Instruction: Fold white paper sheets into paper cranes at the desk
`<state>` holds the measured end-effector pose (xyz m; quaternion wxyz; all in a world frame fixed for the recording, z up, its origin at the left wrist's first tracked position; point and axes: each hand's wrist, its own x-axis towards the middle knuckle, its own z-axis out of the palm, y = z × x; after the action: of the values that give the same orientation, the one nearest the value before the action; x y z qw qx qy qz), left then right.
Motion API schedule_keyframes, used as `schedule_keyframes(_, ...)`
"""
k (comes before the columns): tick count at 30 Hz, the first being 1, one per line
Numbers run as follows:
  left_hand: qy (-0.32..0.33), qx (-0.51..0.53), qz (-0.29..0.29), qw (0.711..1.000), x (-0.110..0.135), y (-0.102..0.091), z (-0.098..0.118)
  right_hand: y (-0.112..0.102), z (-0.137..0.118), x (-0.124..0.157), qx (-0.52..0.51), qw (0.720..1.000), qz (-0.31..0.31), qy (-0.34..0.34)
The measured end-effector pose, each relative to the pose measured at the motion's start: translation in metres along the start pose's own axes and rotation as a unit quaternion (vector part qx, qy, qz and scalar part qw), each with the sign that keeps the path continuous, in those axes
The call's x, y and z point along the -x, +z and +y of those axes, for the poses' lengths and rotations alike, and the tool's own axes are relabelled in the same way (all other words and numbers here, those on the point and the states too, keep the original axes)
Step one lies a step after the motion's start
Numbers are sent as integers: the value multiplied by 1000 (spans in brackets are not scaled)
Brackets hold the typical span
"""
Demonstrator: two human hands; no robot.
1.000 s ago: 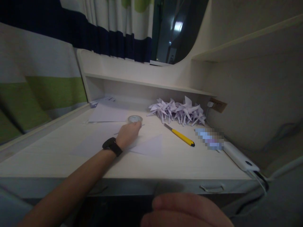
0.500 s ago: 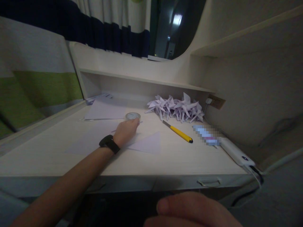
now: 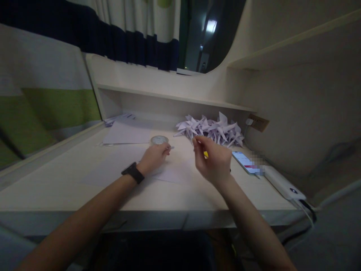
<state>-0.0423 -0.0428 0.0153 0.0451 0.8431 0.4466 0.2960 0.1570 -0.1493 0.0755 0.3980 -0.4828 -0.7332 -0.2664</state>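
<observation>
My left hand (image 3: 155, 156), with a dark watch on the wrist, is closed round a thin paper stick (image 3: 172, 147) whose pale tip shows past the fingers. Just behind it lies a roll of tape (image 3: 159, 140). Under and beside that hand are a paper sheet (image 3: 113, 165) and a smaller cut piece of paper (image 3: 172, 175). My right hand (image 3: 211, 158) is raised over the desk, thumb and fingers pinched together; whatever they hold is too small to make out. Behind it, a yellow utility knife (image 3: 206, 154) is mostly hidden.
Several white paper pinwheels (image 3: 214, 128) are heaped at the back right. A paper stack (image 3: 126, 131) lies at the back left. On the right are a lit phone (image 3: 244, 162) and a white power strip (image 3: 282, 182) with cables. A low shelf (image 3: 169, 98) spans the back.
My right hand has risen from the lower edge of view to above the desk, now covering most of the knife. The left hand has hardly moved.
</observation>
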Motion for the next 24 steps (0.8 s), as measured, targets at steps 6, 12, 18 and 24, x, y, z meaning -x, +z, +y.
schedule_keyframes(6,-64,244,-33,967,-30,7,-4,69,111,-15,170,906,-342,180)
schedule_keyframes(12,-109,208,-141,962,-47,12,-9,87,132,9,157,875,-424,174)
schedule_keyframes(18,-83,157,-181,967,-58,26,-17,99,133,12,142,881,-438,107)
schedule_keyframes(24,-76,92,-224,967,-64,26,-17,92,127,11,90,896,-429,71)
